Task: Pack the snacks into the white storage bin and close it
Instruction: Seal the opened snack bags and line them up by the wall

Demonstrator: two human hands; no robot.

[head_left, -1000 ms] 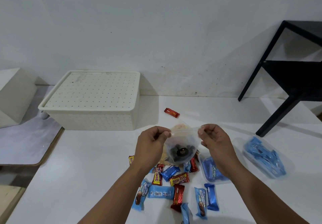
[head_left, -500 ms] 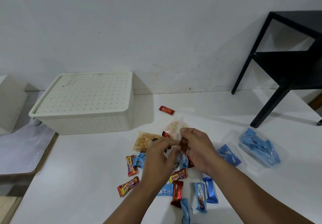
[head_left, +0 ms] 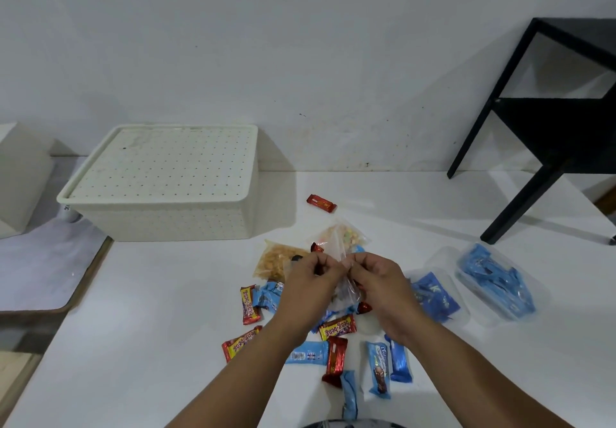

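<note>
Over a pile of snacks on the white table, my left hand (head_left: 311, 281) and my right hand (head_left: 378, 281) pinch the top of a small clear plastic bag (head_left: 346, 289) with dark pieces inside. The white storage bin (head_left: 166, 207) stands at the back left with its dotted lid (head_left: 166, 161) on. Red and blue wrapped bars (head_left: 336, 327) lie scattered under and in front of my hands. Behind them lie a bag of yellow crackers (head_left: 273, 259) and a bag of coloured candy (head_left: 343, 232). A single red bar (head_left: 321, 202) lies alone further back.
Two clear bags of blue packets (head_left: 493, 282) lie to the right of my hands. A black side table (head_left: 546, 127) stands at the back right. A white box (head_left: 20, 177) sits on a lower surface to the left, past the table edge (head_left: 86, 277).
The clear bag was held wide open between my hands; they have come together over the pile and now pinch its top. The view has shifted slightly.
</note>
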